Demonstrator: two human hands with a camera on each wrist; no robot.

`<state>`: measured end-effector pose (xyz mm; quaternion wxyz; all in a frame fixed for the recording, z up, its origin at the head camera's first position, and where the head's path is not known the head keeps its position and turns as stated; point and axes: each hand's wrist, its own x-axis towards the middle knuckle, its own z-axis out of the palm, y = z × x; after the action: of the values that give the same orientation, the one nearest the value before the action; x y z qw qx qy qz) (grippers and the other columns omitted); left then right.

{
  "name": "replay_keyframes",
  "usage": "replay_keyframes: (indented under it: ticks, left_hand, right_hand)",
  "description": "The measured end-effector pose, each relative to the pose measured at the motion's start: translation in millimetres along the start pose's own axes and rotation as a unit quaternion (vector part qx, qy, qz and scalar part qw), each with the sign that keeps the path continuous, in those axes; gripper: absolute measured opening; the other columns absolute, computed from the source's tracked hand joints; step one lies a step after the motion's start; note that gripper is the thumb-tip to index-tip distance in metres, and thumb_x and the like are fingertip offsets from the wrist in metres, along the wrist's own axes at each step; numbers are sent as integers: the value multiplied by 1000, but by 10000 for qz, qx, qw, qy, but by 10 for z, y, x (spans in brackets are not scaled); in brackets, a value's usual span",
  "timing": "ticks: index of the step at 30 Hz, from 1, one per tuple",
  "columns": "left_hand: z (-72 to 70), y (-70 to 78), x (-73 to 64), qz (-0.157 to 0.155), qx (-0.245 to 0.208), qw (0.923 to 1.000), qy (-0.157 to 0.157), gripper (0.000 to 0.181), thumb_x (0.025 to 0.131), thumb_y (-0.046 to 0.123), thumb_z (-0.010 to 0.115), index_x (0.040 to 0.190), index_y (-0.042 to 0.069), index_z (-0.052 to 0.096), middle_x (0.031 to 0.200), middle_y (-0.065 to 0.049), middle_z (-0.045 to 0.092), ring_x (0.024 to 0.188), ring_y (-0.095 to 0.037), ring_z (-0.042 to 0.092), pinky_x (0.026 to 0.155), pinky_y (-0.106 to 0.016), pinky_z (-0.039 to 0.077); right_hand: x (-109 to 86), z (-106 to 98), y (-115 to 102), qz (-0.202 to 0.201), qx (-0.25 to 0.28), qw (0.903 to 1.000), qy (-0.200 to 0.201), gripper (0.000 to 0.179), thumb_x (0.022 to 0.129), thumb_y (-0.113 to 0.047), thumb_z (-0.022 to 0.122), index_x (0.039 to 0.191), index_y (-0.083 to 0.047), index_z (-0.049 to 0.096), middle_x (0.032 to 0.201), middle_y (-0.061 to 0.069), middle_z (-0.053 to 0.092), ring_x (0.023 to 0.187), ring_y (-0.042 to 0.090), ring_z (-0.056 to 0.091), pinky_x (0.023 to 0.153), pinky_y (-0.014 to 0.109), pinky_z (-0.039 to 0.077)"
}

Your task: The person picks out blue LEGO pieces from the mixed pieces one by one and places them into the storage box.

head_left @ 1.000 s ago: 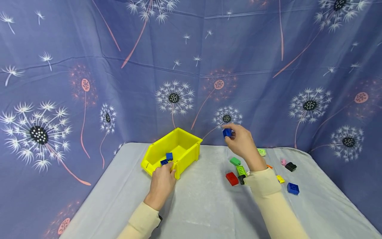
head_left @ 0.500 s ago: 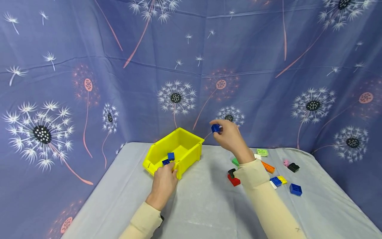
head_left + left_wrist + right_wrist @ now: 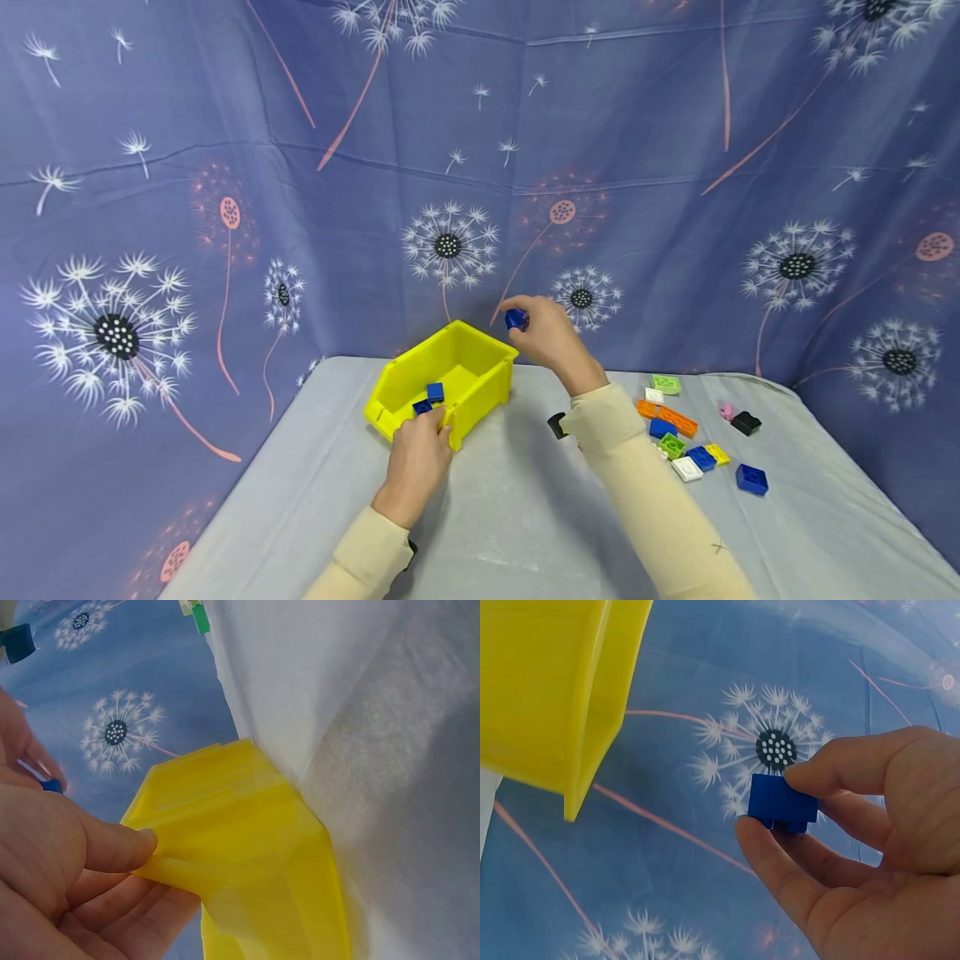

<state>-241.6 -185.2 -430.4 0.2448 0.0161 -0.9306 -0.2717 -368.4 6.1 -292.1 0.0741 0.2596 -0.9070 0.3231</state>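
My left hand [image 3: 418,458] grips the near rim of a yellow bin [image 3: 483,404], thumb on one side and fingers on the other, as the left wrist view shows. Two blue bricks [image 3: 435,392] lie inside near its front. My right hand [image 3: 547,333] is raised in the air just to the right of the bin's back corner. Between its thumb and fingertips it pinches a small blue toy brick [image 3: 781,801], studs facing down in the right wrist view.
To the right on the grey cloth lie loose bricks: orange [image 3: 677,421], white [image 3: 687,469], lime [image 3: 666,384], black [image 3: 746,422], yellow [image 3: 717,454] and a blue one [image 3: 752,479] farthest right. A patterned blue curtain [image 3: 360,217] hangs behind the table. My right sleeve [image 3: 637,475] covers some bricks.
My right hand has moved left with the blue brick, from above the loose bricks toward the bin. The left hand keeps its grip on the rim. The whole view has shifted slightly.
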Motion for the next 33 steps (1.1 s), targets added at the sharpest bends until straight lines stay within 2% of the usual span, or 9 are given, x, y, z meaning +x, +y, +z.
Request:
replay_keyframes:
  ticks: [4, 8, 14, 17, 21, 25, 29, 32, 33]
  left_hand:
    - [1, 1, 4, 14, 32, 10000, 34, 32, 93, 6, 75, 124, -1, 73, 113, -21, 75, 97, -37, 74, 81, -49, 60]
    - [8, 8, 0, 48, 51, 9999, 75, 31, 92, 6, 75, 123, -1, 73, 111, -21, 76, 95, -38, 74, 81, -50, 60]
    - [15, 23, 2, 37, 68, 9999, 92, 31, 92, 6, 76, 123, 0, 74, 110, -20, 76, 94, -38, 74, 81, -50, 59]
    - [15, 34, 4, 13, 81, 10000, 51, 33, 92, 7, 76, 124, 1, 73, 112, -20, 76, 95, -38, 74, 81, -49, 60]
    - [8, 48, 5, 6, 116, 9999, 56, 32, 92, 8, 77, 124, 1, 74, 111, -19, 76, 93, -38, 74, 79, -48, 60]
    - [2, 48, 6, -2, 132, 9999, 56, 32, 92, 8, 77, 123, 1, 74, 112, -19, 76, 94, -37, 74, 79, -48, 60]
    - [1, 42, 2, -50, 150, 9999, 9, 33, 93, 8, 77, 124, 0, 73, 113, -18, 76, 95, -36, 74, 80, -47, 60]
    - [-2, 39, 0, -67, 177, 9998, -17, 31, 93, 8, 77, 123, 1, 73, 112, -18, 76, 93, -35, 74, 79, -46, 60]
    - [-1, 37, 1, -65, 189, 9998, -23, 29, 93, 8, 77, 121, 2, 74, 110, -17, 77, 91, -34, 74, 78, -46, 60]
  right_hand:
    - [64, 80, -86, -51, 83, 9998, -144, 45, 94, -6, 60, 137, -18, 67, 132, 13, 64, 68, 22, 54, 60, 31, 46]
    - [102, 190, -166, 6, 102, 9994, -344, 45, 94, -5, 62, 137, -18, 67, 138, 12, 62, 70, 20, 53, 60, 29, 46]
    - [171, 366, -254, 72, 76, 9981, -609, 48, 92, -3, 63, 138, -16, 66, 140, 12, 63, 53, 16, 33, 49, 27, 35]
    - [214, 452, -305, 104, -21, 9973, -728, 49, 91, -1, 63, 138, -16, 67, 141, 10, 63, 52, 16, 29, 47, 26, 31]
    - [274, 569, -383, 101, -232, 9956, -907, 51, 88, 0, 63, 136, -17, 69, 141, 8, 64, 66, 17, 41, 48, 25, 33]
    - [327, 665, -466, 167, -256, 9916, -1255, 53, 88, 2, 62, 137, -16, 68, 145, 7, 61, 72, 19, 44, 48, 25, 34]
    - [373, 738, -526, 207, -360, 9853, -1654, 55, 89, 4, 60, 139, -15, 66, 149, 8, 57, 58, 18, 35, 47, 25, 31]
    - [403, 781, -551, 205, -572, 9800, -1894, 53, 89, 4, 61, 138, -15, 66, 150, 7, 56, 59, 18, 36, 48, 25, 30]
    - [410, 794, -555, 223, -630, 9782, -1968, 51, 89, 4, 61, 137, -15, 66, 149, 7, 56, 64, 17, 39, 48, 26, 31]
